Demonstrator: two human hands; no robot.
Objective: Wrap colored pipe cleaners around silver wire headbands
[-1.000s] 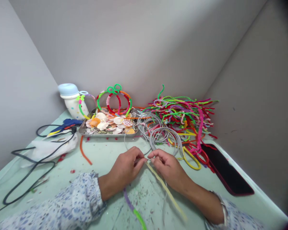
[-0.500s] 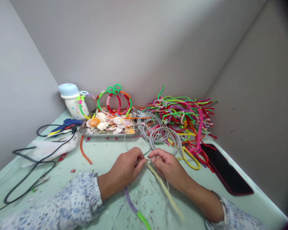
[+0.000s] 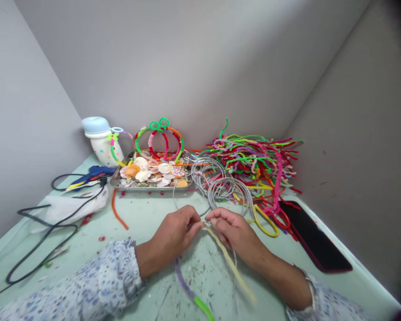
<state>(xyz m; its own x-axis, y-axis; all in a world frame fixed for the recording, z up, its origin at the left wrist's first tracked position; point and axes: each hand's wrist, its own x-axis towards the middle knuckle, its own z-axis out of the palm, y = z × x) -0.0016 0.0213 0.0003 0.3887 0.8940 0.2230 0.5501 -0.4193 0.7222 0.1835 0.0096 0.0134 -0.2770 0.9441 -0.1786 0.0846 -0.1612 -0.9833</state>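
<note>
My left hand (image 3: 178, 234) is closed in a pinch at the upper end of a pale yellow pipe cleaner (image 3: 232, 263), which slants down to the right over the table. Close beside it, my right hand (image 3: 234, 232) is also closed, thumb and forefinger pinched at the same end. The fingers partly cover the spot where they meet. From under my left hand curves a purple and green fuzzy strip (image 3: 185, 283), its upper part hidden. A thin grey wire (image 3: 234, 276) hangs faintly below my right hand.
Behind my hands are coils of grey wire (image 3: 230, 191), a metal tray (image 3: 147, 189) of shells with fuzzy rings, and a pile of coloured pipe cleaners (image 3: 254, 156). A phone (image 3: 316, 240) lies right; a bottle (image 3: 102, 142), black cable (image 3: 47, 225) and plastic bag (image 3: 70, 207) are left.
The purple and green strip has shifted slightly to the right. The yellow pipe cleaner has turned a little, and both hands stay nearly in place.
</note>
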